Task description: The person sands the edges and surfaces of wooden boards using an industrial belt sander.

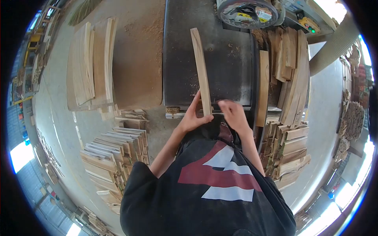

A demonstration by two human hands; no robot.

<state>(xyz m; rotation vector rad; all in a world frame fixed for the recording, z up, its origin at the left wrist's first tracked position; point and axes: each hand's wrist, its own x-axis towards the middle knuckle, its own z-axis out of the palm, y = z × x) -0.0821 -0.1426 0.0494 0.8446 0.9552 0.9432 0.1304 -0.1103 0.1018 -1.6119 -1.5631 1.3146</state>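
A long, narrow wooden board (201, 72) slants over the dark metal machine table (179, 51), its far end up and to the left. My left hand (193, 117) grips the near end, with the thumb across the front and the fingers along the left side. Just right of that end, my right hand (233, 113) is held with its fingers curled in; nothing shows in it. Both hands are at the table's near edge, close to my body. Wood shavings are scattered over the metal surface.
A round machine part (247, 13) with a yellow label stands at the table's far end. Boards lie on the brown side table (138, 70) at left, and more boards (293, 70) are piled at right. Stacked wood (118, 151) flanks me. A ribbed hose (334, 47) hangs at upper right.
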